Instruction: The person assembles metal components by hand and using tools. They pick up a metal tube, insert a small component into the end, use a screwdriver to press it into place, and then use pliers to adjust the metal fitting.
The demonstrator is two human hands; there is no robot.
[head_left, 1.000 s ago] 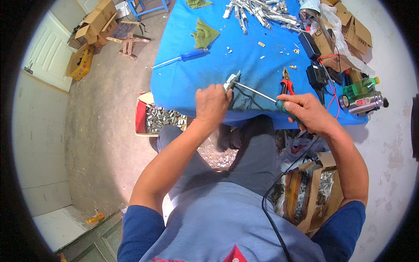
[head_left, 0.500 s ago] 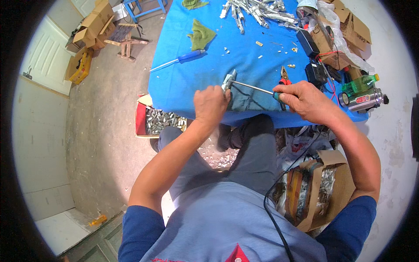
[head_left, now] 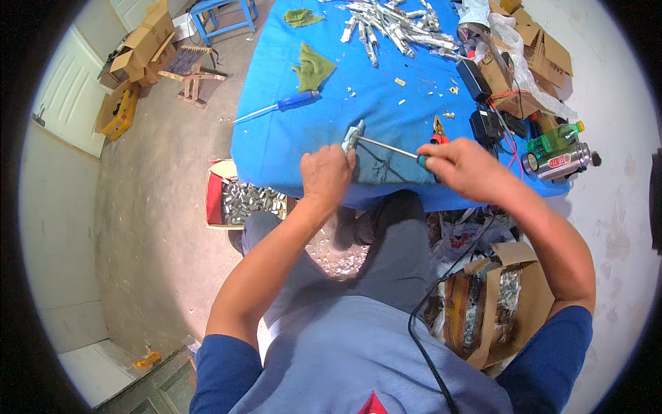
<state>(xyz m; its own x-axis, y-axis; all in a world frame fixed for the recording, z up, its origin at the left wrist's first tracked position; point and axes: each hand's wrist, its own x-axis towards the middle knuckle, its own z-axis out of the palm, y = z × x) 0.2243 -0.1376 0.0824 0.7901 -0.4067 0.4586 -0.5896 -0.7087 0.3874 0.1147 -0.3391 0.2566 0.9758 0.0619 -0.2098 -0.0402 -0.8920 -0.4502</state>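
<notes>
Gripping a small grey metal piece (head_left: 354, 136) by its near end: left hand (head_left: 326, 171), fingers curled closed on it. Piece sits over the near part of the blue-covered bench (head_left: 272, 148); whether it rests there or is lifted, cannot tell. Screwdriver (head_left: 389, 148) comes in from the right of the piece, shaft slanted, tip at the piece; exact contact too small to resolve. Right hand (head_left: 460, 168), right of the piece, closed around the screwdriver's teal handle (head_left: 422, 160), most of which it hides.

Surroundings, all referred to the metal piece. Right, partly hidden behind the right hand: red-handled pliers (head_left: 438, 130). Left and farther back: blue-handled screwdriver (head_left: 296, 101), lying flat, with a green cloth (head_left: 315, 67) just beside its handle. Well beyond: a heap of silvery strips (head_left: 393, 29). Farther right: two black boxes (head_left: 486, 127). Far right: green bottle (head_left: 555, 139) beside a metal flask (head_left: 562, 164). Left and nearer the person, below bench level: open red-sided box (head_left: 214, 200) containing many small metal parts (head_left: 252, 201).
</notes>
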